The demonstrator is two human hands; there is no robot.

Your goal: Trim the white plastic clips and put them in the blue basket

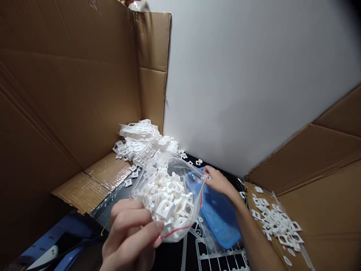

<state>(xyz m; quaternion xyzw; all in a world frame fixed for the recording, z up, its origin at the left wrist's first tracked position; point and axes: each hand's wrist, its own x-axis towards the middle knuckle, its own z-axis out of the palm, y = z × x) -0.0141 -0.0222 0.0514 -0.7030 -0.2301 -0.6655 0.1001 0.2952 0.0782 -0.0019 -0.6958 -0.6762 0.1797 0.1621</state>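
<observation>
A clear zip bag (pixel 180 235) with a red seal line hangs between my hands, its mouth spread toward me. Inside lie many small white plastic pieces (pixel 166 195) with cut-out holes. My left hand (pixel 131 229) pinches the bag's near left edge between thumb and fingers. At the right edge of the bag, my right hand (pixel 217 180) grips the plastic rim, fingers closed. Under the right hand and forearm is a blue plastic tray (pixel 220 214), partly covered by the bag and arm.
White pieces and frames (pixel 141 141) are heaped at the back left corner. Another pile of white pieces (pixel 279 224) lies on cardboard at right. A white grid frame (pixel 221 259) lies near the front. Cardboard walls (pixel 70 75) and a pale wall (pixel 239 75) enclose the area.
</observation>
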